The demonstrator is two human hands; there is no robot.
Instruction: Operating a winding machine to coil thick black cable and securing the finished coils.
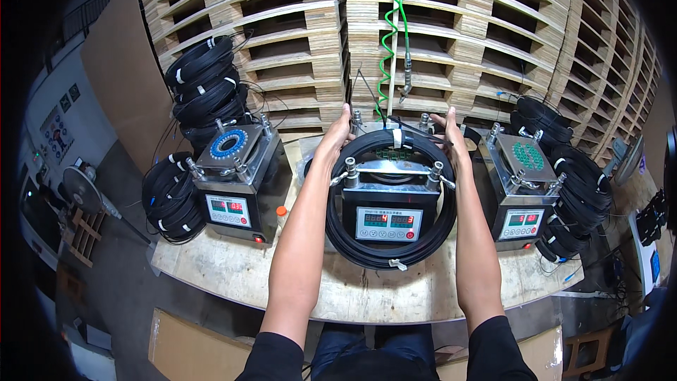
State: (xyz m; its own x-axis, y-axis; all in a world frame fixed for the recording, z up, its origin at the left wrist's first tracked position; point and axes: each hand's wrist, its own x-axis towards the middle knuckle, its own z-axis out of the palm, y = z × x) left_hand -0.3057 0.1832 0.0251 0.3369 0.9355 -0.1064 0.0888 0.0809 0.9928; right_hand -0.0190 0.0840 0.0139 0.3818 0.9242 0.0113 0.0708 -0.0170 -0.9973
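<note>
- Black cable coil at centre, ringing the display of the middle machine in this view; whether it rests there, unclear.
- Left hand at the coil's eleven o'clock, right hand near half past one; neither clearly nearer.
- Coil lies from the left fingers toward five o'clock, from the right toward half past seven.
- Ring nearly round, no marked long axis; white tie at twelve.
- Both thumbs upward; fingertips partly hidden, so cannot tell whether either hand grips.
</note>
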